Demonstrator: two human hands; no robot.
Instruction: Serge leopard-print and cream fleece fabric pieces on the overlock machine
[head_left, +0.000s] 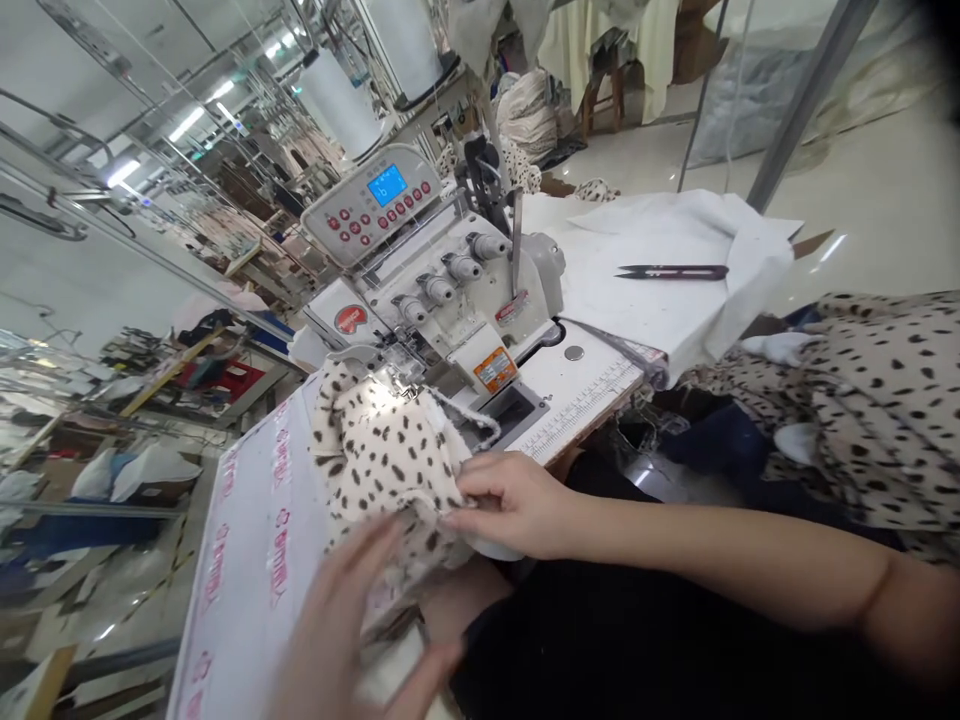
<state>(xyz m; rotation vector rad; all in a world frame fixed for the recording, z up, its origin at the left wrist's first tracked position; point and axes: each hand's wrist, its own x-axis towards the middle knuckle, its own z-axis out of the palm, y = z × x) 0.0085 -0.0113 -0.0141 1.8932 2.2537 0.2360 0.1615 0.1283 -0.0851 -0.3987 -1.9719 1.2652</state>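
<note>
Spotted fleece fabric, cream with dark marks, lies on the overlock sewing machine, one part of it under the lit needle area. My right hand pinches the near right edge of this fabric between thumb and fingers. Lower down, my left hand is blurred by motion; its thumb and fingers are spread apart beside the fabric's near edge, and I see nothing held in it. A white strip of trim curls out to the right of the fabric.
Dark thread snips rest on a white cloth right of the machine. More spotted fabric is heaped at the right. The machine's control panel has a lit blue screen. Printed white sheeting covers the table's left side.
</note>
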